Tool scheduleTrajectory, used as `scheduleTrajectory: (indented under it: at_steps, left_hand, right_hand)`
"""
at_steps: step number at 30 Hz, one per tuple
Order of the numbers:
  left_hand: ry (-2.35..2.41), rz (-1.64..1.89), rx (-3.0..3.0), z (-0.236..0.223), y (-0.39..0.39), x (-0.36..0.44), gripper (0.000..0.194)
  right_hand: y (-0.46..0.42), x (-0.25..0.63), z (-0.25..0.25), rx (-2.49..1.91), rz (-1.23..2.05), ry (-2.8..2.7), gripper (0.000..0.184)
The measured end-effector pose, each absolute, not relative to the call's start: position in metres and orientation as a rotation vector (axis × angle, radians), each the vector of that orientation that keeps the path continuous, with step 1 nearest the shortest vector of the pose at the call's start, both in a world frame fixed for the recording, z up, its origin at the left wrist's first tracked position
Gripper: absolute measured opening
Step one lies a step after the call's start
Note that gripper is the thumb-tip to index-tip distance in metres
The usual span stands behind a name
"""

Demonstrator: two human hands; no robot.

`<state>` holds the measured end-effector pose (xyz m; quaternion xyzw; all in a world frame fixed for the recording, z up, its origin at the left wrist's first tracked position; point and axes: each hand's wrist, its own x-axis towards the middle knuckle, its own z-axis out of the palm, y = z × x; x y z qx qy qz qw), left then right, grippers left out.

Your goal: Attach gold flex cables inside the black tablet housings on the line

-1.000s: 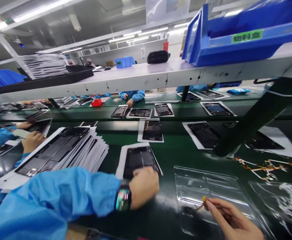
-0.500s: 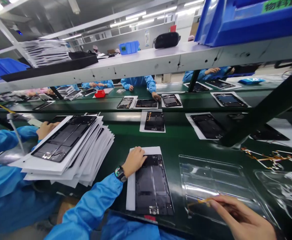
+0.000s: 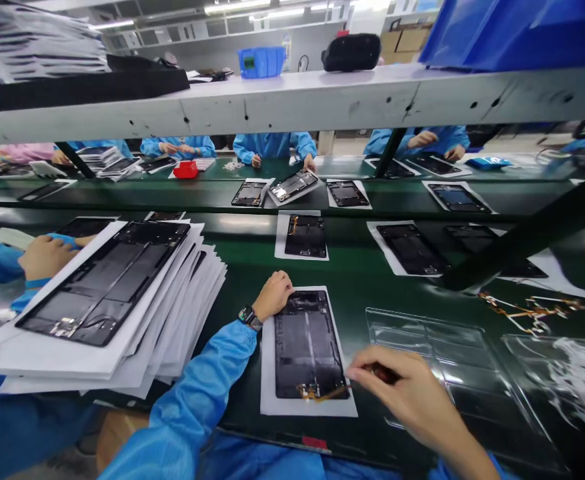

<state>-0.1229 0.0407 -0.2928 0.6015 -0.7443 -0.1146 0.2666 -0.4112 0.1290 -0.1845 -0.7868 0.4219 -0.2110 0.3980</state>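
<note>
A black tablet housing [image 3: 307, 347] lies on a white paper sheet [image 3: 277, 403] at the bench's front edge. At its far left corner rests my left hand [image 3: 273, 294], with a watch on the wrist and the fingers curled onto the housing's edge. My right hand [image 3: 397, 380] is closed in a pinch at the near right side. An orange flex cable [image 3: 333, 394] runs from its fingertips across the near end of the housing, over the small silver parts there. Whether the cable touches those parts, I cannot tell.
A tall stack of paper sheets and tablet housings [image 3: 172, 307] stands left, beside a co-worker's hand [image 3: 47, 257]. To the right are a clear plastic tray [image 3: 422, 327], loose flex cables [image 3: 532, 310] and white strips [image 3: 579, 380]. A shelf [image 3: 292, 110] and a dark post cross above.
My right hand has carried the flex cable left, from over the clear tray to the housing's near end. The housing now sits straighter on its paper. Across the bench, a co-worker has lifted and tilted another housing.
</note>
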Motion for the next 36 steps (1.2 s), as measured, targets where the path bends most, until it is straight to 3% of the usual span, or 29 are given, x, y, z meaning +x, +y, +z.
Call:
scheduleTrajectory:
  at_steps: [3,6,9,12,17,21,25,31,36]
  left_hand:
    - [-1.842,-0.400,1.564,-0.275,0.062,-0.131,0.018]
    - [-1.620,-0.987,1.247,-0.255,0.104,-0.147,0.025]
    - [-1.435,-1.374,1.097,-0.246,0.142,-0.163,0.051]
    - [-1.470,-1.153,1.378,-0.253,0.162,-0.168,0.047]
    - [-1.822,-0.192,1.645,-0.279,0.167,-0.149,0.025]
    - [-1.960,0.220,1.659,-0.288,0.159,-0.132,0.018]
    - [-2.024,0.296,1.655,-0.293,0.147,-0.127,0.011]
    - [-2.070,0.230,1.564,-0.298,0.138,-0.126,0.017]
    - [-2.070,0.162,1.459,-0.298,0.138,-0.124,0.021]
  right_hand:
    - [0.109,-0.388,-0.179,-1.991,-0.435,1.044,0.024]
    - [0.089,-0.369,-0.171,-2.002,-0.342,0.977,0.022]
    - [0.066,-0.348,-0.165,-2.029,-0.310,0.920,0.022]
    - [0.040,-0.324,-0.171,-2.087,-0.277,0.913,0.021]
    - [0.004,-0.285,-0.210,-2.117,-0.191,0.914,0.018]
    - [-0.013,-0.263,-0.243,-2.139,-0.112,0.931,0.011]
    - [-0.023,-0.247,-0.262,-2.205,-0.069,0.949,0.010]
    - [-0.036,-0.231,-0.272,-2.237,0.057,0.955,0.008]
    - [-0.054,-0.220,-0.272,-2.259,0.224,1.042,0.021]
